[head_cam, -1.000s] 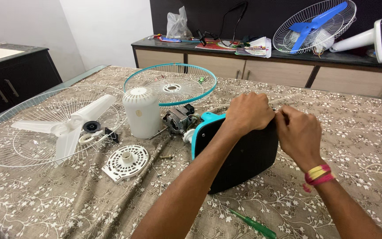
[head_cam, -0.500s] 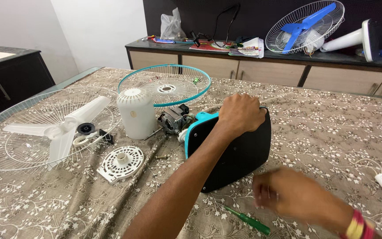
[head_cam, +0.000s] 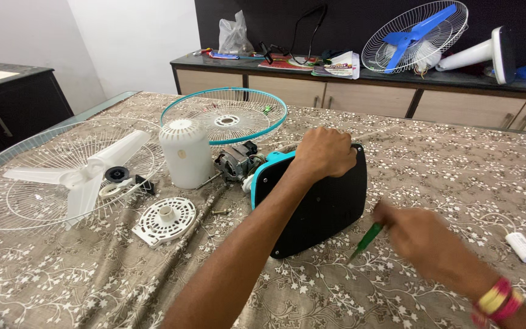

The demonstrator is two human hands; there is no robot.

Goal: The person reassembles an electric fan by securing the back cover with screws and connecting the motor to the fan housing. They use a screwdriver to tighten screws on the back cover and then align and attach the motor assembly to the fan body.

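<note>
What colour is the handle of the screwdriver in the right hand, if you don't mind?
Green; the screwdriver shows in the head view.

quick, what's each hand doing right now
Left hand: closed on the top edge of the upright black and teal plastic fan base.
Right hand: closed around a green-handled screwdriver.

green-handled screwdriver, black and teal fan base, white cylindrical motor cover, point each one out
green-handled screwdriver [head_cam: 368, 236], head view, on the green handle just below the right hand
black and teal fan base [head_cam: 324, 207], head view, on its flat black underside
white cylindrical motor cover [head_cam: 184, 155], head view, on its smooth side wall
</note>
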